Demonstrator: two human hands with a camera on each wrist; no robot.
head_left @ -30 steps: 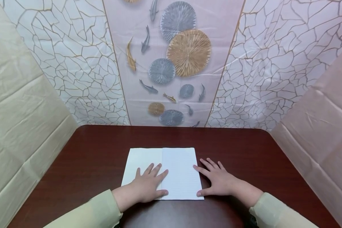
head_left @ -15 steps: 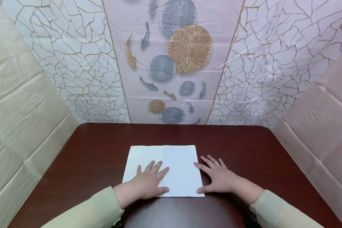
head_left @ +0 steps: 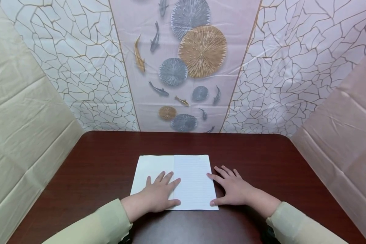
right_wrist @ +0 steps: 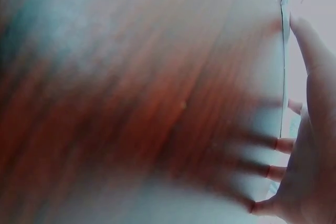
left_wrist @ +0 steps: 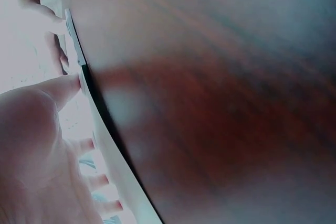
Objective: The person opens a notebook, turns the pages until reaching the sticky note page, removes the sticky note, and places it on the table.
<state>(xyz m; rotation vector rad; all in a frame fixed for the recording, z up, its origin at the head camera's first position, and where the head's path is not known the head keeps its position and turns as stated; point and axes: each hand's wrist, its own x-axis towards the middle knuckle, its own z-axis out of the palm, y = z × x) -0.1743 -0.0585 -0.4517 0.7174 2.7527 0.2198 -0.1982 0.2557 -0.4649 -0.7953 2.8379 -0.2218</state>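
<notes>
So the notebook (head_left: 152,166) lay open on the table (head_left: 103,156). Left hand (head_left: 158,196) was spread wide across the fold, right hand (head_left: 235,190) splayed at the right edge, some fingers out on the table, neither gripping anything. Head cam only got the backs; wrist cams showed the palms (left_wrist: 31,145) arched up.

Left hand (head_left: 155,196) and right hand (head_left: 236,190) palm-down, 10 digits (head_left: 174,184) apart.
</notes>
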